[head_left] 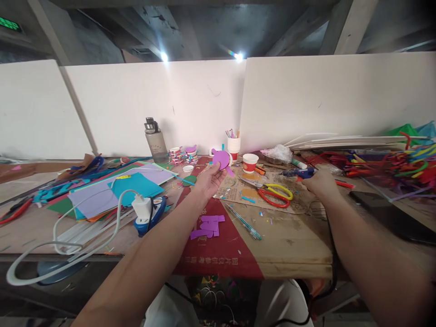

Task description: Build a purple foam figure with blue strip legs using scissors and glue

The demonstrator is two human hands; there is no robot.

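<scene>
The left hand (210, 178) reaches far over the table (293, 247) and holds a purple paper disc (221, 159) between thumb and fingertips, lifted a little above the cardboard sheet (269, 200); a few purple strips stick out from the disc's edge (one points down to the right, others up on the left). The right hand (320, 182) rests on the right part of the table with fingers closed around the handle of a blue glue gun (301, 172), whose nozzle points to the left, toward a red-and-white paper cup (250, 163). Between the two hands, on the cardboard, lie scissors with yellow handles (277, 189) and scissors with red handles (272, 199), touching each other or nearly so. Nearer, on a red printed sheet (218, 254), there are some cut purple pieces (208, 225), and just right of them a thin blue-green pen (243, 222). On the left lies a pile of coloured paper sheets (112, 190), and on its near edge a white charger plug (142, 206) with a white cable sits on a blue-and-white tool (151, 217). At the far side, before the white wall panels, stand a grey water bottle (155, 138) and a white cup with pens (234, 144). On the far right is a heap of coloured pipe cleaners (391, 163), and near it a dark phone (391, 213).
</scene>
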